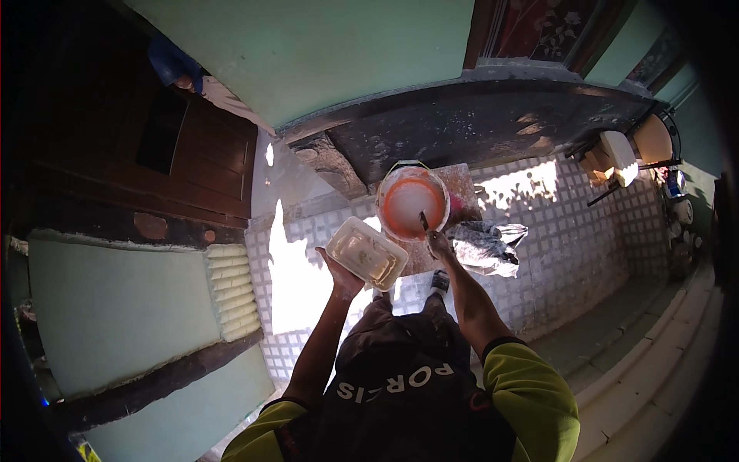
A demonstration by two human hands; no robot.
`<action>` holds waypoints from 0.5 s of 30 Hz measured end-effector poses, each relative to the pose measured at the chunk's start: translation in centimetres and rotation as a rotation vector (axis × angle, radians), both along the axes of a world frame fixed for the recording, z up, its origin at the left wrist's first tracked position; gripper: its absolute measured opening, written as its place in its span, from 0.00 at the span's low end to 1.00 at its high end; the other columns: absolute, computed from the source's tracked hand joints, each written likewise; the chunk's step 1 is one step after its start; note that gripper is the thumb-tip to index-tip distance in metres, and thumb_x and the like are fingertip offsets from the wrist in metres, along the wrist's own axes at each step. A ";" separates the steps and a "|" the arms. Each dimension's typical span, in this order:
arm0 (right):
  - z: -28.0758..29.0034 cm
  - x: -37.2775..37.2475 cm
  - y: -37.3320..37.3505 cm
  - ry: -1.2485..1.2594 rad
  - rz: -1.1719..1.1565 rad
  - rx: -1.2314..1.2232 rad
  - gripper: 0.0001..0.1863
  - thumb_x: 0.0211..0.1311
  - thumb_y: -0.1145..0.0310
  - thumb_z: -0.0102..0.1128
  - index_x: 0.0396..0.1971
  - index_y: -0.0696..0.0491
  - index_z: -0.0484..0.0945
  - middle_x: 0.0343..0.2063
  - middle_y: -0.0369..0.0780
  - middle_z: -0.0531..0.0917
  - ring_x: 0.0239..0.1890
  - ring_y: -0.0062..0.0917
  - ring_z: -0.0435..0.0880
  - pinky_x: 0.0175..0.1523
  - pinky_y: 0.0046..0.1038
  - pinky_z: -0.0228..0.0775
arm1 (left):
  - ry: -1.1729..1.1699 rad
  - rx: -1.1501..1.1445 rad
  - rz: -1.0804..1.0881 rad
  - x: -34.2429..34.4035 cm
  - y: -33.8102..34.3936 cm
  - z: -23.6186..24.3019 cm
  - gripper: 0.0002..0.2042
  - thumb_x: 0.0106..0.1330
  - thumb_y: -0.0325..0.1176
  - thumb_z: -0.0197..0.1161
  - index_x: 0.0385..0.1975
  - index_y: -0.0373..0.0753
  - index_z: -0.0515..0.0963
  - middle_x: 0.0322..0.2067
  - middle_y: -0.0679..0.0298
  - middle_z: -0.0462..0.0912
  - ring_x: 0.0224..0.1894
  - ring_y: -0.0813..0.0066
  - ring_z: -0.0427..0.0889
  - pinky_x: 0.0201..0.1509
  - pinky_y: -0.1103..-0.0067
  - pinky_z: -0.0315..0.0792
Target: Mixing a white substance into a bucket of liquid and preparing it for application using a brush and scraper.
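Observation:
My left hand (pixel 342 279) is closed on the edge of a shallow white rectangular plastic tray (pixel 356 243), which has some pale residue inside. To the right of it, my right hand (pixel 439 246) is wrapped round the dark handle of a tool (pixel 423 221). The tool reaches down over a bucket (pixel 441 200) with an orange inner wall and whitish material in it. What the tool's far end looks like is hidden.
The bucket stands on a stained board (pixel 463 183) on the tiled floor (pixel 570 262). A crumpled grey-and-white plastic bag (pixel 489 248) lies beside it. Behind runs a green wall (pixel 346 61) with a dark base. Chairs (pixel 618 158) stand at the right, a brown door (pixel 208 154) at the left.

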State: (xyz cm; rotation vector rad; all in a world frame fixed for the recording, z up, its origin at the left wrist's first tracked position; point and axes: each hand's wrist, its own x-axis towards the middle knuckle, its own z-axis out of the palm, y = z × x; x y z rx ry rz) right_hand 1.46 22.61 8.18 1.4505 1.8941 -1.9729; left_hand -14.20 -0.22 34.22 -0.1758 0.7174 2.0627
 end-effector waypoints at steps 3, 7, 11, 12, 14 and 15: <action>2.5 0.3 -0.2 -0.113 -0.090 -0.228 0.22 0.67 0.47 0.49 0.26 0.51 0.75 0.14 0.35 0.73 0.10 0.22 0.70 0.13 0.27 0.61 | -0.004 0.065 -0.031 0.6 -0.3 -0.4 0.45 0.55 0.77 0.42 0.63 0.45 0.61 0.58 0.58 0.68 0.60 0.57 0.69 0.63 0.57 0.66; 7.9 -0.5 0.2 0.081 -0.265 -0.386 0.20 0.67 0.46 0.51 0.33 0.49 0.76 0.12 0.31 0.69 0.09 0.17 0.66 0.13 0.23 0.57 | 0.003 -0.007 0.079 0.1 0.4 -1.9 0.45 0.56 0.77 0.40 0.63 0.45 0.62 0.58 0.59 0.69 0.59 0.58 0.70 0.62 0.59 0.67; 14.5 0.7 -0.6 0.289 -0.125 -0.170 0.17 0.69 0.50 0.50 0.33 0.48 0.77 0.14 0.28 0.70 0.10 0.11 0.64 0.14 0.19 0.54 | 0.030 -0.123 0.116 0.4 2.3 -0.2 0.46 0.56 0.79 0.33 0.62 0.45 0.64 0.59 0.59 0.69 0.60 0.55 0.68 0.64 0.58 0.63; 17.3 0.9 -1.0 0.344 -0.097 -0.099 0.15 0.68 0.52 0.53 0.36 0.49 0.78 0.16 0.29 0.72 0.12 0.13 0.67 0.16 0.21 0.59 | 0.023 -0.085 0.132 0.3 2.4 -0.1 0.45 0.57 0.77 0.34 0.63 0.45 0.63 0.59 0.60 0.69 0.60 0.57 0.68 0.64 0.59 0.63; 22.4 1.6 -1.9 0.402 -0.058 -0.032 0.15 0.67 0.55 0.55 0.39 0.51 0.80 0.18 0.30 0.74 0.15 0.14 0.71 0.18 0.23 0.64 | 0.009 -0.039 0.161 0.3 2.9 0.9 0.43 0.59 0.75 0.35 0.64 0.45 0.62 0.59 0.59 0.67 0.61 0.58 0.67 0.66 0.60 0.62; 24.9 1.8 -2.4 0.531 0.037 0.335 0.14 0.65 0.58 0.58 0.42 0.51 0.80 0.22 0.33 0.78 0.20 0.18 0.75 0.23 0.27 0.69 | 0.012 -0.037 0.168 0.2 3.1 0.9 0.43 0.59 0.75 0.35 0.64 0.45 0.62 0.59 0.59 0.67 0.61 0.58 0.67 0.66 0.60 0.62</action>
